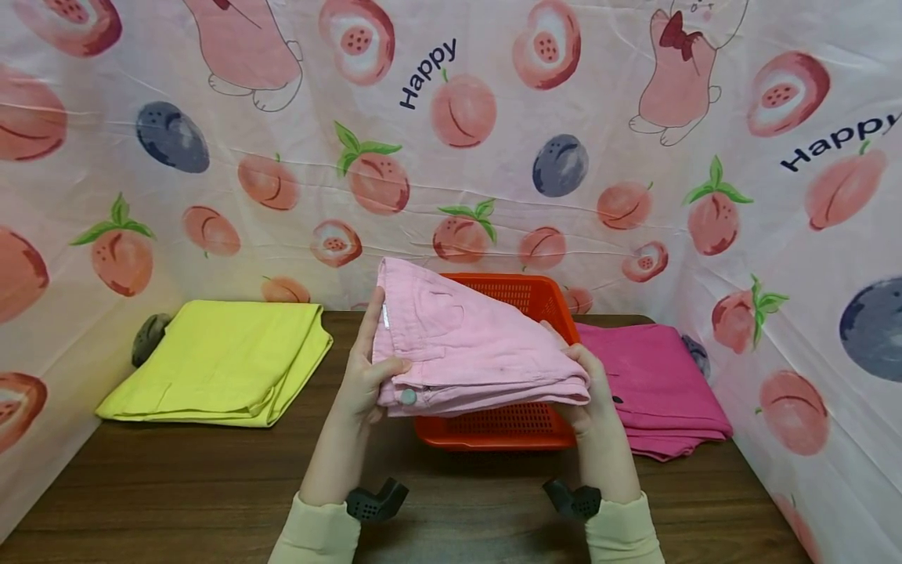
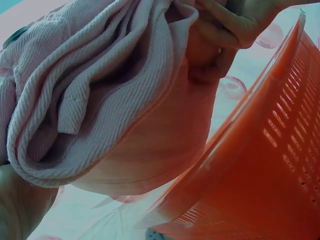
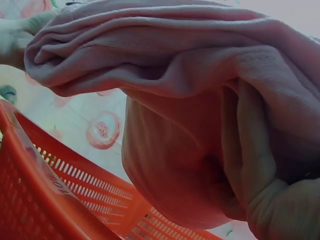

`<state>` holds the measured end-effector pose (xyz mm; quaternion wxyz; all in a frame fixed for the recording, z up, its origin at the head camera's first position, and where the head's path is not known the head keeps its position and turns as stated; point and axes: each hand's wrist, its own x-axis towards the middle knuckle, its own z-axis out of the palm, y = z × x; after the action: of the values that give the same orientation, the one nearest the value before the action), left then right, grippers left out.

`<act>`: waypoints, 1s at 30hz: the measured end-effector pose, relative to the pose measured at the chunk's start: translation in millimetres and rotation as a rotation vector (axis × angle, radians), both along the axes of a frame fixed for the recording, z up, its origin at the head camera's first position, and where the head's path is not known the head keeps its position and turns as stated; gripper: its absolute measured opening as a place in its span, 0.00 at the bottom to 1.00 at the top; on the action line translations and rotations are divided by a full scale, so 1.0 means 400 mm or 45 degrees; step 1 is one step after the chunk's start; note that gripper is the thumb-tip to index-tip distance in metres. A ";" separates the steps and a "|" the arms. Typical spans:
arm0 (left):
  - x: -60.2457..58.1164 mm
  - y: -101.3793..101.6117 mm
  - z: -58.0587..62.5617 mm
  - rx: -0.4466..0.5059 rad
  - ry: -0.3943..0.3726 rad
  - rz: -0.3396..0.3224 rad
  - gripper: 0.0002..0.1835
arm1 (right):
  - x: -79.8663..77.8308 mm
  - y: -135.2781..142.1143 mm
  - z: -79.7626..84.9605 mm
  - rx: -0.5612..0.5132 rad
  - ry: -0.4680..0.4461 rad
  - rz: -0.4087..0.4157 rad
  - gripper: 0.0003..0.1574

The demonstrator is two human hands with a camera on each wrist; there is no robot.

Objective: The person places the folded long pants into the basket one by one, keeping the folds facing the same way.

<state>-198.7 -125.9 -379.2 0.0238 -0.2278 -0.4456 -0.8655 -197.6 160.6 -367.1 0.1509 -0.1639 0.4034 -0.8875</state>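
Observation:
Folded light pink pants (image 1: 472, 337) are held up between both hands, in front of and above an orange plastic basket (image 1: 493, 440). At the waistband end, my left hand (image 1: 362, 380) grips them, its thumb on top near a round metal button. My right hand (image 1: 588, 384) holds the opposite folded end. From the right wrist view, the right-hand fingers (image 3: 255, 145) reach beneath the pink fabric (image 3: 150, 55). The left wrist view shows the layered folds (image 2: 100, 90) hanging beside the basket wall (image 2: 250, 175).
Folded yellow pants (image 1: 218, 360) lie at the left of the dark wooden table (image 1: 176, 486). Folded magenta pants (image 1: 662, 384) lie to the basket's right. A fruit-printed curtain (image 1: 451, 172) encloses the back and sides. Dark grey objects (image 1: 149, 338) sit partly behind the yellow and magenta pants.

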 end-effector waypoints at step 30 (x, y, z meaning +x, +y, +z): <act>0.006 0.007 0.016 0.547 -0.277 -0.331 0.30 | 0.008 0.055 0.020 0.289 0.185 -0.264 0.52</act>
<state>-196.2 -123.3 -372.9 -0.0879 -0.1784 -0.2186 -0.9553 -194.3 182.6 -359.1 0.0465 -0.1671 0.5254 -0.8330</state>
